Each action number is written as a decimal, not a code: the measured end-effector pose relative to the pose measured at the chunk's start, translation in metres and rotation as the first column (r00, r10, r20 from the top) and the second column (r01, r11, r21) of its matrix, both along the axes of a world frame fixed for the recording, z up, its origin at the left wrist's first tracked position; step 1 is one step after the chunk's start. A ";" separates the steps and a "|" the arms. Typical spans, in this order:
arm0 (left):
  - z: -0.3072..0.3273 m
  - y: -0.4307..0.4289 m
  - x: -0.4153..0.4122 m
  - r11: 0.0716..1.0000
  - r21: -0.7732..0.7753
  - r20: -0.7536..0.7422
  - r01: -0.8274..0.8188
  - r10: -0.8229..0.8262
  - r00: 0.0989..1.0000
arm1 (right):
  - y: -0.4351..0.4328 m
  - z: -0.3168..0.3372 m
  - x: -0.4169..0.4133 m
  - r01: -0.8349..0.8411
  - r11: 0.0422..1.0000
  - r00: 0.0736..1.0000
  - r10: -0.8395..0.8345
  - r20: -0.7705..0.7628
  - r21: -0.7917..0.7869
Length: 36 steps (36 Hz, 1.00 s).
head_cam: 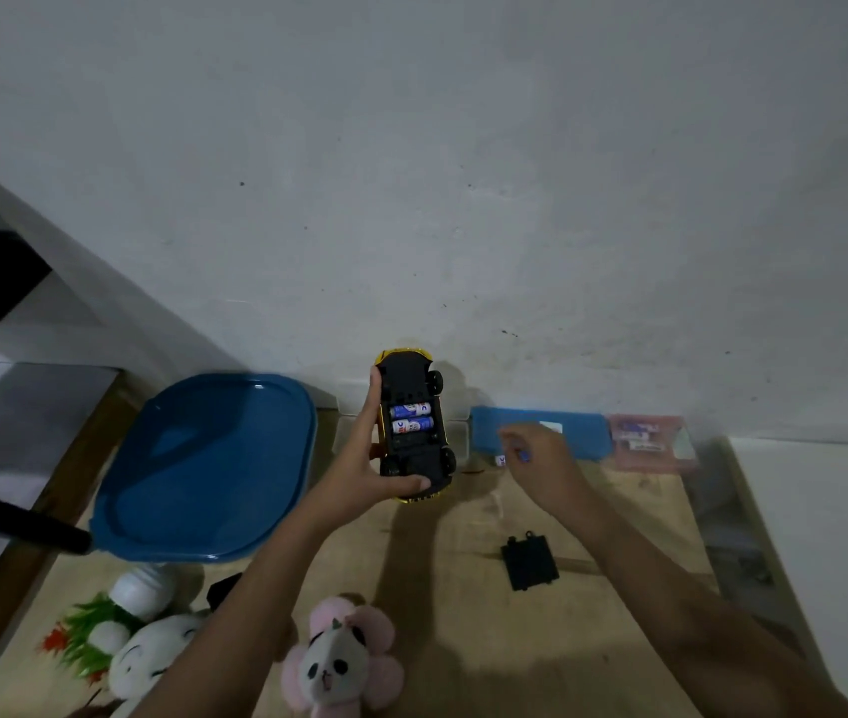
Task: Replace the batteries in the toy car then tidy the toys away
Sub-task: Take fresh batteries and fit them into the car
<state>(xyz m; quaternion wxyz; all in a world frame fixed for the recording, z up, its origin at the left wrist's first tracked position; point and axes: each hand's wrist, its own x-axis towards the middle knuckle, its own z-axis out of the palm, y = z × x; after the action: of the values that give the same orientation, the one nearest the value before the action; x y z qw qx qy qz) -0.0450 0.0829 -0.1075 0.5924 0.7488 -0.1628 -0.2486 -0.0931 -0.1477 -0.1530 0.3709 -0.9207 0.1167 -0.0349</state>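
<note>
We hold the yellow toy car (414, 422) upside down above the far middle of the pale wooden table (463, 640). Our left hand (375, 474) grips it with the thumb curled over its near end and the fingers pressed together along its left side. Two blue-and-white batteries (411, 417) sit side by side in the open compartment, and the slot nearest us looks empty. Our right hand (541, 469) hovers just right of the car, in front of the flat blue box (566, 432). Its fingers are curled and, as far as the blur lets us tell, pinch a small blue-and-white battery (522, 455). The main risk, we judge, is seating this cell the wrong way round, because the light is dim and the polarity marks are too small for us to read. A light pinch on a smooth round cell could also slip and let it roll away. With the car held in the air by one hand, pressing against the spring could tip it and shake the seated cells loose. The flat black battery cover (530, 561) lies apart near our right forearm, where a sweep of the arm could knock it off. The pink flower-shaped panda plush (341, 660) is not yet tidied away.
</note>
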 end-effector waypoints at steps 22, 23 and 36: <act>-0.010 -0.009 0.000 0.998 0.006 -0.006 -0.055 0.055 0.998 | 0.019 -0.007 -0.001 -0.042 0.988 0.965 0.079 0.251 -0.149; -0.010 -0.011 0.000 0.997 0.001 0.000 -0.072 0.072 0.997 | 0.022 0.007 0.002 -0.004 0.999 0.950 0.021 0.312 -0.053; 0.033 -0.030 -0.019 0.977 -0.181 0.170 -0.113 0.144 0.975 | 0.055 0.085 -0.005 0.088 0.937 0.840 -0.252 0.481 0.337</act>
<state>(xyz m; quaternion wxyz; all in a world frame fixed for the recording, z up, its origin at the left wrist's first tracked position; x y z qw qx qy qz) -0.0642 0.0533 -0.0743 0.6516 0.7242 -0.1880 -0.1253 -0.0976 -0.0925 -0.0677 0.5197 -0.7954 0.0988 -0.2958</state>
